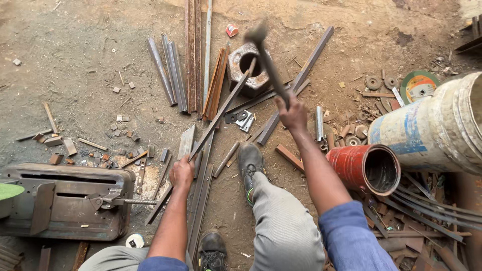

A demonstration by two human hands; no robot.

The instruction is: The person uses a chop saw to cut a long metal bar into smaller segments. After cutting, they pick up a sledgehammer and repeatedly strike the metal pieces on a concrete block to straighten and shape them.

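Observation:
My right hand [292, 113] grips the handle of a hammer [266, 60], raised and blurred above the ground, its head up near a heavy steel ring block [248, 68]. My left hand [181, 172] holds a long thin steel bar [216, 118] that slants up to the right, its far end resting on the ring block. My foot in a dark shoe [249, 163] is planted on the dirt between both arms, beside flat metal strips [200, 200].
Steel bars and angle pieces [173, 75] lie scattered on the dirt floor. A metal cutting machine base [65, 200] sits at left. A red can [369, 168] lies on its side beside a large pale drum [432, 130]. Grinding discs [419, 85] lie at right.

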